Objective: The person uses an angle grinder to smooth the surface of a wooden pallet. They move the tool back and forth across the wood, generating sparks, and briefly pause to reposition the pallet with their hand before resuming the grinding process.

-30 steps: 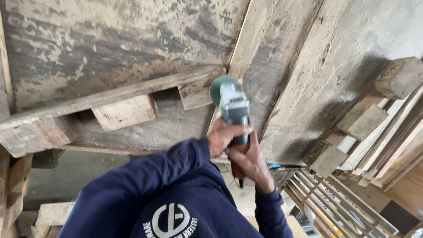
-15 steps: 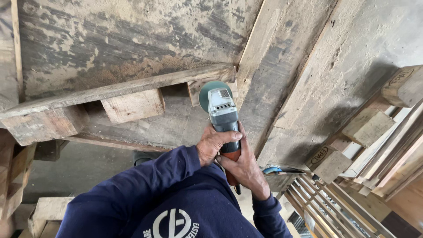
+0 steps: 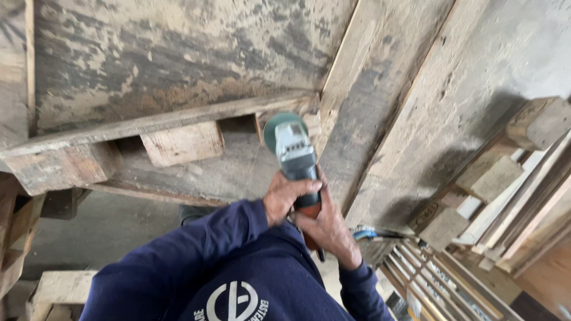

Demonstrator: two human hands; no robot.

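Both my hands hold a grey and green angle grinder (image 3: 294,156) in front of my chest. My left hand (image 3: 286,197) wraps around its body from the left. My right hand (image 3: 329,229) grips the reddish rear handle just below. The grinder's green disc guard (image 3: 279,126) points away from me, close to the edge of a worn wooden pallet (image 3: 178,116) and beside one of its blocks (image 3: 183,144). Whether the disc touches the wood cannot be told. My navy sleeves (image 3: 178,267) fill the bottom of the view.
Weathered planks (image 3: 380,101) run diagonally to the right of the grinder. Stacked boards and wood blocks (image 3: 511,178) lie at the right. A slatted pallet (image 3: 428,273) and a blue-handled tool (image 3: 366,235) sit at lower right. More pallet wood (image 3: 18,238) stands at the left edge.
The grinder has drifted left and a little nearer to me, moving along the pallet edge toward the gap beside the block. Both hands keep their grip.
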